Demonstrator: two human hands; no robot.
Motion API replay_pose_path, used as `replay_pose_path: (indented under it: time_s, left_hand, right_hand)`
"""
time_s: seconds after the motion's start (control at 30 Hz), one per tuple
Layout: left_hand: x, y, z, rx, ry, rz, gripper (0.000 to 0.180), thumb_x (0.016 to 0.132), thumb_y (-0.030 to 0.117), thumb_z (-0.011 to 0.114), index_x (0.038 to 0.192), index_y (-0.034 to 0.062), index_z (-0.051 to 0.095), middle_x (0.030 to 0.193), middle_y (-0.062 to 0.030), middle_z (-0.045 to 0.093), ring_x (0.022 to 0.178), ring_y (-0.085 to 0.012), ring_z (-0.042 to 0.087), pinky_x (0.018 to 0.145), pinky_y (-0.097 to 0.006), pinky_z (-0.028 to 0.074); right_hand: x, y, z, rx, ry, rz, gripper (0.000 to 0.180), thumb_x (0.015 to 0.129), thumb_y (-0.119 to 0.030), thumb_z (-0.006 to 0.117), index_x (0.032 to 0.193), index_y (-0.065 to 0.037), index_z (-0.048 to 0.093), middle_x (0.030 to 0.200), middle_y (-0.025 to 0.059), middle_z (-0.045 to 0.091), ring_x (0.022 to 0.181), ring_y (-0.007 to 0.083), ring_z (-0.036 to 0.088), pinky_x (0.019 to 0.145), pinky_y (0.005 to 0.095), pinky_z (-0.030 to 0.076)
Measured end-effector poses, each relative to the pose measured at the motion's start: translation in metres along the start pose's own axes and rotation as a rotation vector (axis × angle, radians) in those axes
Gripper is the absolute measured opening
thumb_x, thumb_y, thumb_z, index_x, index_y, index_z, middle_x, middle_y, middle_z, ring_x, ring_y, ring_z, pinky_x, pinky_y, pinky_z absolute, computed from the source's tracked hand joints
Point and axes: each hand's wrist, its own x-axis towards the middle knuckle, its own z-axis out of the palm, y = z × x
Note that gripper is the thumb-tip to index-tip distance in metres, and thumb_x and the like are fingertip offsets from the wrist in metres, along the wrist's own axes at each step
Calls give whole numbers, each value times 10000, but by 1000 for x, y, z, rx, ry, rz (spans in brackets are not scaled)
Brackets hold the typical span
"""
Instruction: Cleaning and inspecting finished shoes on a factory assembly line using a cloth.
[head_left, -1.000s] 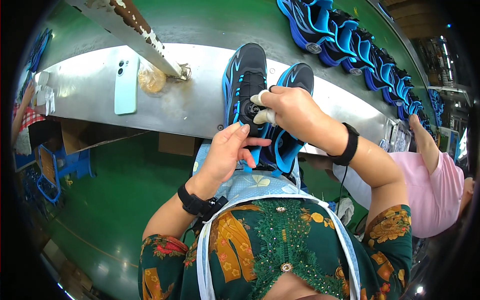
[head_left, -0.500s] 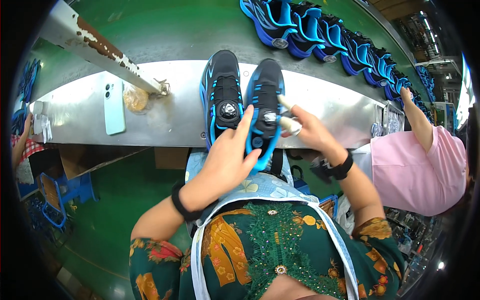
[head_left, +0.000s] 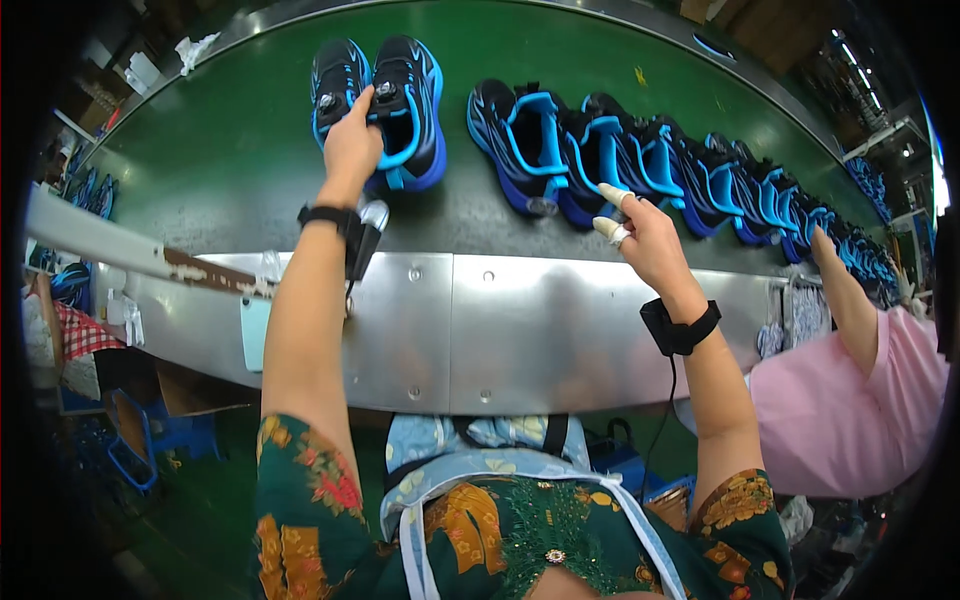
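A pair of black and blue sneakers with dial closures stands on the green belt at the far left; one is the left sneaker, the other the right sneaker. My left hand is closed on their adjoining sides, its index finger by the right one's dial; the thumb is hidden. My right hand hovers near the heels of a row of matching sneakers, thumb and forefinger apart in pale finger cots. Nothing shows between them. Both wrists wear black straps.
The metal ledge runs between me and the green belt. A chipped white post slants in at left beside a partly covered mint phone. At right, a person in pink reaches toward the row.
The sneaker pair has gone from the ledge in front of me to the far left of the belt, under my left hand. My right hand has left the pair and moved forward to the row.
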Motion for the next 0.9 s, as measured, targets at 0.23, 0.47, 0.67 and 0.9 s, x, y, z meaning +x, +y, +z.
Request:
replay_pose_path:
  time_s: [0.23, 0.47, 0.67, 0.9]
  left_hand:
    - [78, -29, 58, 332, 13, -19, 465, 853, 177, 599, 1317, 194, 588, 1130, -158, 679, 1040, -344, 630, 875, -466, 487]
    - [-67, 112, 90, -306, -292, 791, 258, 806, 111, 643, 1060, 69, 641, 1062, -130, 646, 1020, -333, 569, 833, -433, 470]
    - [-156, 91, -13, -449, -713, 769, 315, 731, -26, 574, 1037, 50, 571, 971, -168, 567, 939, -398, 527, 817, -442, 460]
    - [-235, 60, -132, -121, -472, 563, 335, 724, -62, 510, 1014, 22, 653, 1130, -150, 639, 1060, -346, 593, 930, -415, 460]
  right_hand:
    - [43, 61, 12, -231, -195, 0, 565, 780, -295, 784, 1289, -182, 568, 867, 177, 671, 878, 387, 642, 736, 464, 502]
    - [49, 25, 6, -187, -278, 48, 361, 778, -297, 772, 1033, -63, 668, 855, 199, 685, 830, 383, 650, 715, 450, 495]
    - [-65, -39, -2, 9, -424, -139, 322, 776, -370, 750, 817, -75, 627, 650, 172, 621, 630, 396, 626, 576, 477, 497]
    - [-156, -111, 18, 394, -740, -194, 240, 840, -170, 663, 1015, -25, 585, 828, 208, 648, 792, 407, 641, 668, 460, 505]
